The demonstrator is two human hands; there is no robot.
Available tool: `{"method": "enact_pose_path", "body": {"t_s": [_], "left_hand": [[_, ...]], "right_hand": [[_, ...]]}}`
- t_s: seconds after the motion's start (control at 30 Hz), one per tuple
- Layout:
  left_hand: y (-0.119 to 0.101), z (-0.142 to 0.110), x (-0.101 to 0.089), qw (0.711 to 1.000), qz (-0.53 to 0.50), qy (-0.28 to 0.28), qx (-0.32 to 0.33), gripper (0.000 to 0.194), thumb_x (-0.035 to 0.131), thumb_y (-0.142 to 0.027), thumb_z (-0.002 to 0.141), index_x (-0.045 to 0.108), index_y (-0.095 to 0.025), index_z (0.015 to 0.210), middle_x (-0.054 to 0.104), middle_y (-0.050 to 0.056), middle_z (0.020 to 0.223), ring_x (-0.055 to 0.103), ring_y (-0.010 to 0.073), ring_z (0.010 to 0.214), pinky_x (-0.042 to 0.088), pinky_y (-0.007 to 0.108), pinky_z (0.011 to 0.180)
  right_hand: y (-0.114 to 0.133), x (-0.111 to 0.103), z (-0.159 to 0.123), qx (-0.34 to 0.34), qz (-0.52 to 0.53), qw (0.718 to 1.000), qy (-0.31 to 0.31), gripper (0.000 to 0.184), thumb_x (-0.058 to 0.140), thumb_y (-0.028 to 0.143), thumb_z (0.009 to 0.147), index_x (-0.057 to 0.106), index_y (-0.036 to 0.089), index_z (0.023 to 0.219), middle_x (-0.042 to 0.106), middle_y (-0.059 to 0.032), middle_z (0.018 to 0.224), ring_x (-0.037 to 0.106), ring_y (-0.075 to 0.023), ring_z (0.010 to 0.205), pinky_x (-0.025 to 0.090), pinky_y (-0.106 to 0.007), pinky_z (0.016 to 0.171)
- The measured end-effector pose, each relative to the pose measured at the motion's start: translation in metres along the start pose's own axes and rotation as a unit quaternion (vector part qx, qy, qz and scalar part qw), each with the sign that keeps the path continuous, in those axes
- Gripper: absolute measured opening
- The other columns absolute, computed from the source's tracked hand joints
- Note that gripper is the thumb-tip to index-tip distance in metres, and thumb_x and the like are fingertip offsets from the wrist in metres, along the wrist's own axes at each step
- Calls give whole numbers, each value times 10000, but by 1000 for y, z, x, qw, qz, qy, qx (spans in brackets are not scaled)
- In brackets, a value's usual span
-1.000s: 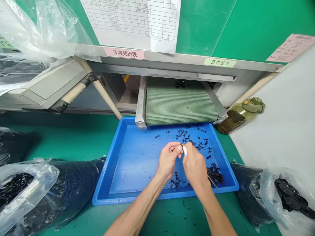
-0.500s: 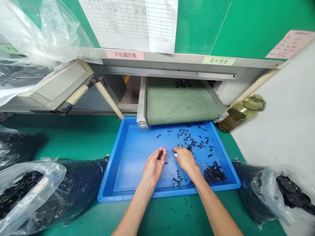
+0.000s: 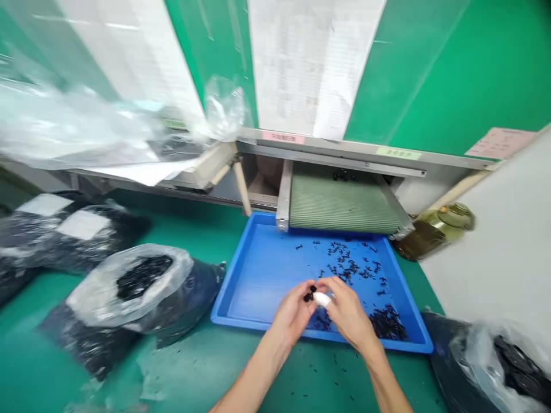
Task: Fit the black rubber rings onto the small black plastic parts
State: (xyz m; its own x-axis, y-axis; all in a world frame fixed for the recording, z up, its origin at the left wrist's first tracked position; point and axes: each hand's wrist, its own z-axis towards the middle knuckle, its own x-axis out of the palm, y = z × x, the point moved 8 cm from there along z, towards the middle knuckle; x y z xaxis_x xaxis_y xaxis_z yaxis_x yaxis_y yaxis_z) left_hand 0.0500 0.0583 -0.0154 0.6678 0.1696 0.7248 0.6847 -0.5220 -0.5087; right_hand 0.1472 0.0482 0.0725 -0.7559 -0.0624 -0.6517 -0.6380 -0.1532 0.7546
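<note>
Small black plastic parts [image 3: 307,297] sit in the curled fingers of my left hand [image 3: 293,315], above the front of the blue tray [image 3: 241,287]. My right hand [image 3: 350,315] meets it, its thumb and fingers closed together by those parts. A white piece [image 3: 322,299] shows at its thumb; whether it is a finger cover or a handle I cannot tell. What else lies inside this hand is hidden. Loose black parts [image 3: 350,267] are scattered over the tray, with a denser pile [image 3: 388,322] in its front right corner.
A green conveyor belt [image 3: 340,201] ends over the tray's back edge, carrying a few black pieces [image 3: 344,175]. Open plastic bags of black parts stand left [image 3: 144,278] and right [image 3: 516,361]. A greenish bottle [image 3: 434,232] leans by the wall. Black bits dot the table's front.
The view has swung left, showing more bags. My hands have come together, the right one now against the left one's black parts. The thin metal rod by my right hand no longer shows.
</note>
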Motion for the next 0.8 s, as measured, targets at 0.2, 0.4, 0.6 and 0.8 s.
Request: {"method": "enact_pose_path", "body": {"t_s": [0.2,0.4,0.6,0.8], "left_hand": [[-76,-71,-29,987,106,-32,117,200,789,-334,646,702,-195,760,599,65,744,500,93,549,345,205,405],[-254,-179,-59,816,395,-183,381,279,574,-446,795,646,-214,933,548,0,696,465,114,573,366,204,479],[-320,-188,-64,504,724,-223,414,187,489,-362,740,629,-265,816,680,3,1041,558,288,1063,367,497,994],[-288,-188,-19,482,678,-248,497,261,380,-235,766,592,-367,841,640,-118,1153,522,257,1185,325,502,1065]], "right_hand": [[-48,13,-51,11,-50,999,3,383,420,223,793,580,271,1138,653,-69,1159,623,-239,1055,513,-353,857],[-55,91,-105,18,-66,989,129,538,396,84,694,602,274,1153,662,-40,1170,619,-214,1084,494,-317,916],[-13,95,-112,84,-117,981,127,619,357,-4,665,577,213,1201,601,-103,1262,567,-221,1160,468,-317,931],[-27,80,-111,99,-117,983,104,540,337,30,763,528,229,1227,693,-109,1071,669,-213,920,487,-248,705]]}}
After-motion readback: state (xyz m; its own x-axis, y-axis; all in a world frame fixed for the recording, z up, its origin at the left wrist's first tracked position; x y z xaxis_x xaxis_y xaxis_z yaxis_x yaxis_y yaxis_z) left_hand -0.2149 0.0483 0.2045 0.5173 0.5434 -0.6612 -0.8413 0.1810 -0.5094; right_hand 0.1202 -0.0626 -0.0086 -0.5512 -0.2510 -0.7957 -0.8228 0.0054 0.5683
